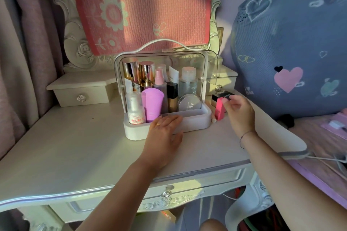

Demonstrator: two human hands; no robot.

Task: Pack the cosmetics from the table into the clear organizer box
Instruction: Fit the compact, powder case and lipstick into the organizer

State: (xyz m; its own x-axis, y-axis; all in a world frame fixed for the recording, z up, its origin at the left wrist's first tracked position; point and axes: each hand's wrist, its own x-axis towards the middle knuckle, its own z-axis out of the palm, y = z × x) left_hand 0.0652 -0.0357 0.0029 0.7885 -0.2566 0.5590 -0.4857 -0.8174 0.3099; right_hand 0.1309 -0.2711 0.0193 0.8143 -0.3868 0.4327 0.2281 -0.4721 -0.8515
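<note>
Mid-frame, the left grip (165, 129) lies released, fingers flat on the organizer box (197, 118) rim; further right, the right grip (238, 112) pinches the top of an upright pink box (219, 109).

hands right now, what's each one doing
Left hand: open, resting on the organizer box rim.
Right hand: pinching the top of the pink box.

The pale counter (75, 146) is carrying the clear organizer box (191, 120) toward its back, a pink carton (219, 111) standing just beside the box's right end, a black carton (223, 95) behind that, and a small drawer unit (80, 92) at back left.
</note>
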